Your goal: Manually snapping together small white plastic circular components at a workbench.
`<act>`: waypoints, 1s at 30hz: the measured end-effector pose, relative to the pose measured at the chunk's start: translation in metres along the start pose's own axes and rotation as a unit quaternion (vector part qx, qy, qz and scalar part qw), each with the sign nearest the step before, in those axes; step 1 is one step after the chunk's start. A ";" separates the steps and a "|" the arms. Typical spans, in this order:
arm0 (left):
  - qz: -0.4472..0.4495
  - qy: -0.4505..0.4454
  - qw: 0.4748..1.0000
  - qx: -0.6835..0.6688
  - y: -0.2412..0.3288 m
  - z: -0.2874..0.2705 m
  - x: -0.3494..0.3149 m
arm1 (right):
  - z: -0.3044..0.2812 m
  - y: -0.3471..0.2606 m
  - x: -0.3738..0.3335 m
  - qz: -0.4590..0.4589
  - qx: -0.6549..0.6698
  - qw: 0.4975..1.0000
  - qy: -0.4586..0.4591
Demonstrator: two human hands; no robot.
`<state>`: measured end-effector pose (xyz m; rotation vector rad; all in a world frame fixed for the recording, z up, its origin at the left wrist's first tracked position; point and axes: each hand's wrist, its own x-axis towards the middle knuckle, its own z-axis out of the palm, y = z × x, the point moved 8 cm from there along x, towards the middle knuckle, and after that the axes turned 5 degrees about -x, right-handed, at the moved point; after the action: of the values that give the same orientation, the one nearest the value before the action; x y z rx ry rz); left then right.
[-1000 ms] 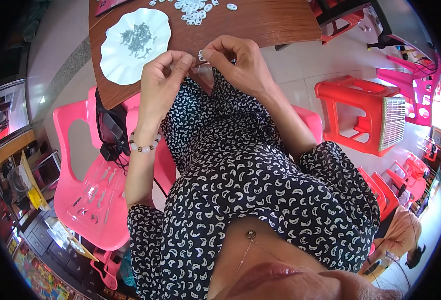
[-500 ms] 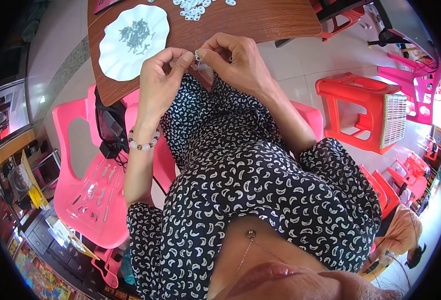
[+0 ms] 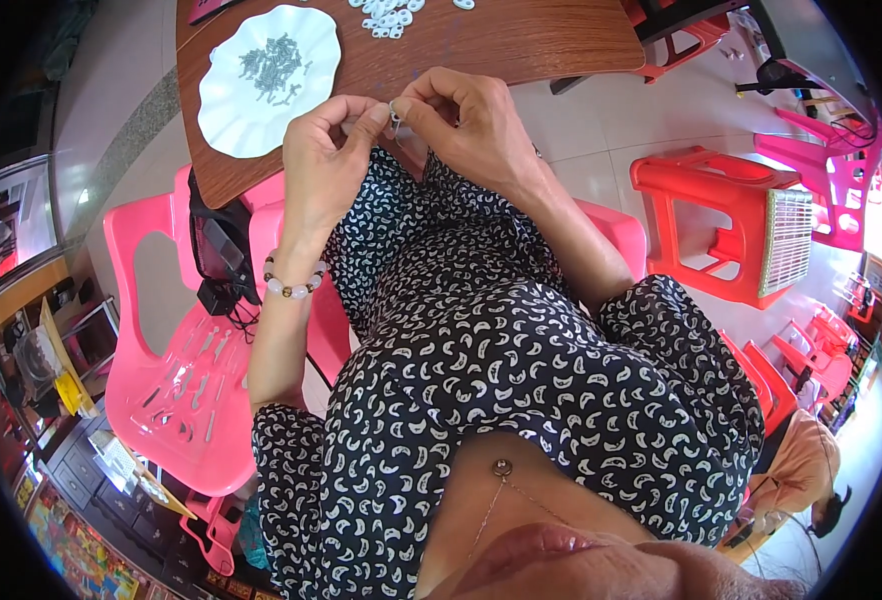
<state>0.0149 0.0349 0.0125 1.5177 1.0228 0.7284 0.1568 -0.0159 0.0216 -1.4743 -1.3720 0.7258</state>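
Just past the table's near edge, my left hand [image 3: 326,160] and my right hand [image 3: 481,130] meet fingertip to fingertip. Between their pinched thumbs and forefingers is a small white piece [image 3: 395,113], mostly covered by the fingers; its exact form is too small to tell. On the table lies a pile of white oval pieces with holes [image 3: 389,18]. A white scalloped plate [image 3: 231,125] stands to the left, holding a heap of small grey screw-like parts [image 3: 273,66].
The brown wooden table [image 3: 521,40] spans the far side. At my left stands a pink chair [image 3: 176,400] with a black bag [image 3: 223,240] on it. Red stools [image 3: 706,215] are at my right, and another person [image 3: 796,460] is at the lower right.
Both hands keep nearly the same place, still pinching the white piece. My left wrist has turned slightly, shifting its bead bracelet.
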 end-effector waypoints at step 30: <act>-0.088 -0.010 0.984 -0.152 -0.019 -0.008 -0.002 | 0.005 0.011 0.000 0.072 0.041 0.996 -0.026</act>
<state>0.0030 0.0373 -0.0039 1.1542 0.9666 0.7065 0.1568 -0.0137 0.0102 -1.5093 -1.2683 0.9080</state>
